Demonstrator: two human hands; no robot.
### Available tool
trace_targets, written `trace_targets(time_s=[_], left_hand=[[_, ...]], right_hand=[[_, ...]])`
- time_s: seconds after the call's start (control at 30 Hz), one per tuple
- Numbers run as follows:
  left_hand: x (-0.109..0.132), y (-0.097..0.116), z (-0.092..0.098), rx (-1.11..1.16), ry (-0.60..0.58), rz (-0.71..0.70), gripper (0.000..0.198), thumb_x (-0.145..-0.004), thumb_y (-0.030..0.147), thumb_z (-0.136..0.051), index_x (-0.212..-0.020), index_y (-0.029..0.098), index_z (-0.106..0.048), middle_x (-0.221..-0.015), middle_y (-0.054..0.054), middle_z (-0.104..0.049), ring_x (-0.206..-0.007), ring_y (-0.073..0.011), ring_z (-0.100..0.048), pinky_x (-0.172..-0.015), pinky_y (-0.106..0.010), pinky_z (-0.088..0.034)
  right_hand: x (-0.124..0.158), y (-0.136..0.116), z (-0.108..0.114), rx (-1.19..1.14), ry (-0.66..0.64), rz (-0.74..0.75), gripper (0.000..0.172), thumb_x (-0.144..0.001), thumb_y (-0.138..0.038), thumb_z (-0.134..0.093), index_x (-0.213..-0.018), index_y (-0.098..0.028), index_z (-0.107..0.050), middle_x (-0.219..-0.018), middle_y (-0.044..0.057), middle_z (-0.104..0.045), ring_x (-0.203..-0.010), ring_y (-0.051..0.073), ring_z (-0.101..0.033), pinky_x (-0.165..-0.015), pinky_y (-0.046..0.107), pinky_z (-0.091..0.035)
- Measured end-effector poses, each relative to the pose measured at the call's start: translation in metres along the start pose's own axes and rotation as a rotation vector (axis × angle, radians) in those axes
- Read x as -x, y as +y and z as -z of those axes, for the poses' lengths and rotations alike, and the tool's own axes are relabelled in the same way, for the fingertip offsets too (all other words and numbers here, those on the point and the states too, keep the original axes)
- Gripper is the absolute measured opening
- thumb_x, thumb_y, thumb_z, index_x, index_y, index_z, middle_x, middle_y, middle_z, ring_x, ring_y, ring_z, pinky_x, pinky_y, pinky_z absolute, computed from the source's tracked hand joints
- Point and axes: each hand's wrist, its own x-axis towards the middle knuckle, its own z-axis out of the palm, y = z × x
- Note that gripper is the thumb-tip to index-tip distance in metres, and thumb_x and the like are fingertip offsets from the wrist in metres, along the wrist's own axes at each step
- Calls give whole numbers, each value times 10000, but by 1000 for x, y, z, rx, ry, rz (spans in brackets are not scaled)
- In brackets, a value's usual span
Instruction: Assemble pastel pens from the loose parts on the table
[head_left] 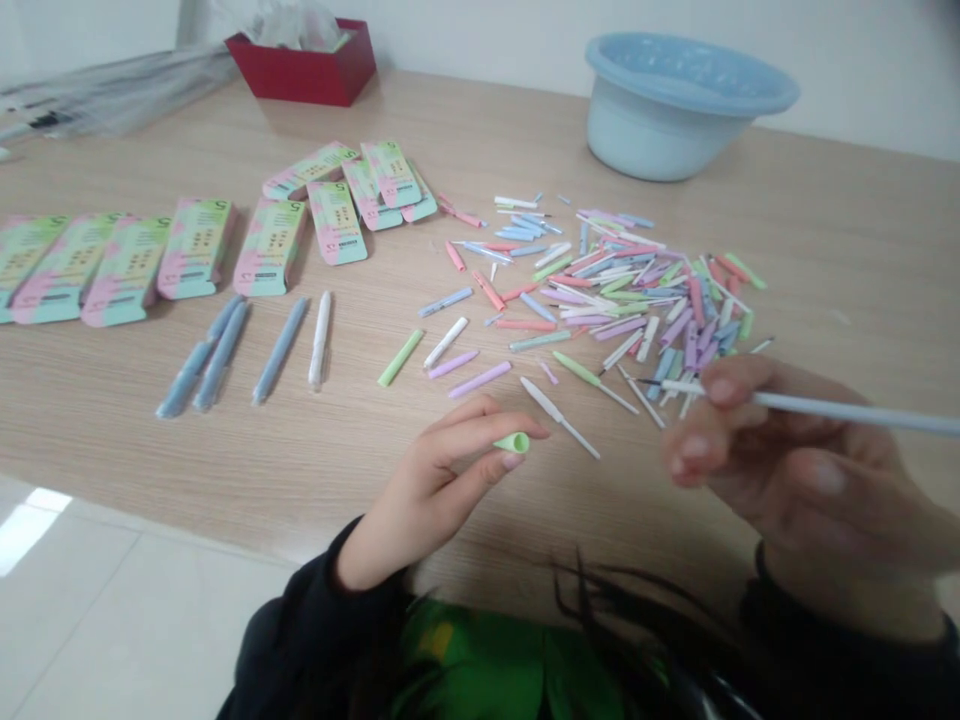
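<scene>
My left hand [450, 470] pinches a small light-green tube [513, 443], its round open end facing me. Raised at the right, my right hand [795, 460] grips a slim white pen-like stick [847, 410] with a dark thin tip pointing left; the stick runs out of view at the right edge. On the table just beyond my hands lie a white pen part with a thin stem [559, 415] and a green one [592, 380]. A large pile of pastel pen parts [637, 280] spreads behind them, in white, purple, blue, green and coral.
Several printed pastel boxes [270, 245] stretch along the left of the table. Wrapped blue pens [223, 355] and a wrapped white pen [320, 340] lie before them. At the back are a red box [307, 75] holding clear plastic, and a light-blue basin [675, 125]. Clear plastic wrapping [127, 90] lies far left.
</scene>
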Motion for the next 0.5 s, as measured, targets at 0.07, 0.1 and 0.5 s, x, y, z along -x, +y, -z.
trace_targets(time_s=[0.07, 0.1, 0.5], left_hand=[[0, 1, -3, 17, -7, 16, 225, -1011, 175, -606, -1164, 238, -759, -1010, -29, -704, -925, -154, -648, -871, -274, -503], [0, 2, -5, 25, -11, 25, 218, -1012, 182, -605, -1159, 231, -758, -1011, -37, -708, -920, -161, -648, -870, -285, -509], [-1, 5, -8, 24, -93, 34, 226, -1024, 228, -590, -1152, 220, -775, -972, -68, -696, -879, -190, -644, -836, -325, -529]], right_hand=[[3, 4, -13, -22, 39, 49, 218, -979, -459, -634, -1044, -301, -770, -700, 6, -764, -595, 166, -728, -556, 247, -597], [5, 5, -21, -8, 45, 57, 279, -1025, -458, -551, -1008, -281, -767, -670, 10, -744, -566, 162, -708, -542, 251, -592], [11, 9, -45, 667, 33, 247, 194, -1046, -170, -466, -1055, -266, -634, -754, -25, -680, -656, 111, -680, -570, 201, -537]])
